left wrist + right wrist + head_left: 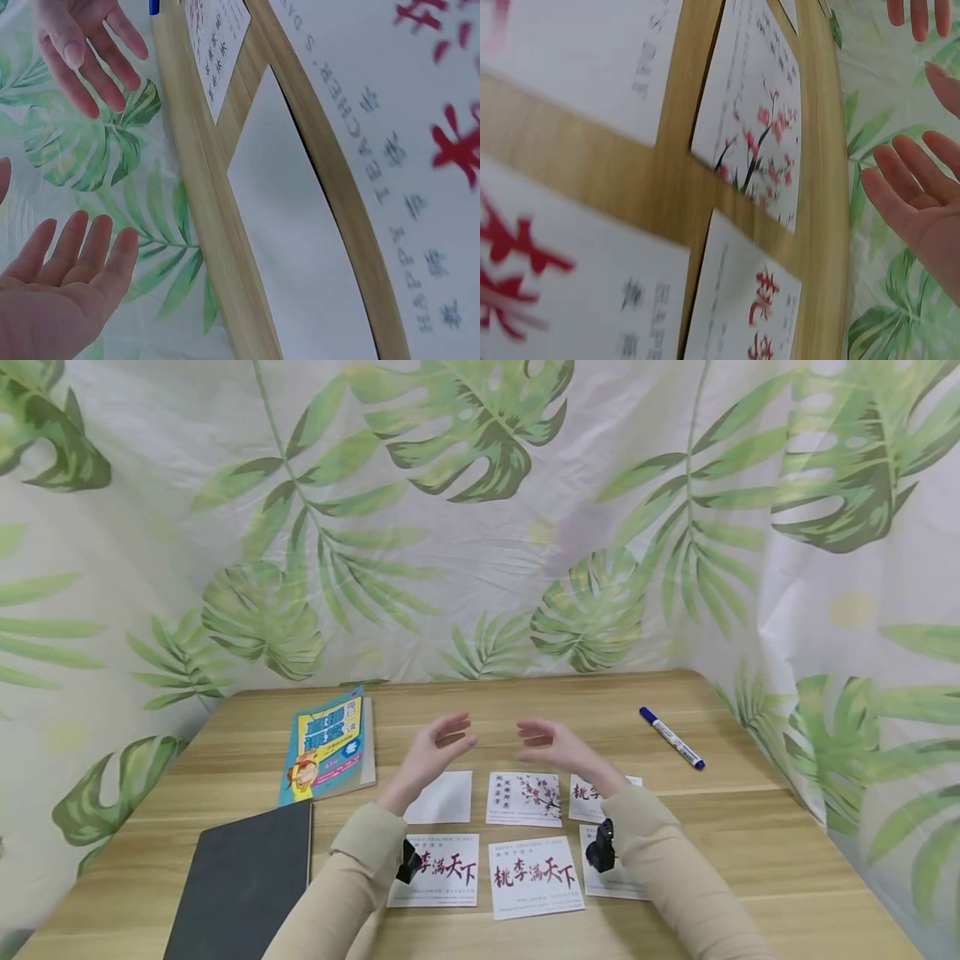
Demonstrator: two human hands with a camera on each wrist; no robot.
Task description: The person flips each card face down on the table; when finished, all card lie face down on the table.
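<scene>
Both hands hover above the table, palms turned toward each other with a gap between them, and hold nothing. The left hand (433, 750) is nearest a blank white card (444, 798); its fingers are loosely bent. Over the back row, the right hand (564, 748) also has relaxed fingers, close to a card with a blossom branch (523, 798) and a partly covered card with red characters (585, 799). In front lie a left card (446, 881), a middle card (536, 877) and a right card (611, 868); the sleeves and wrist cameras partly hide the outer ones.
A blue and yellow book (327, 747) lies at the back left, with a dark grey folder or board (243, 881) in front of it. A blue-capped marker (672, 738) rests at the back right. A leaf-patterned curtain (480, 527) hangs behind the wooden table (772, 860).
</scene>
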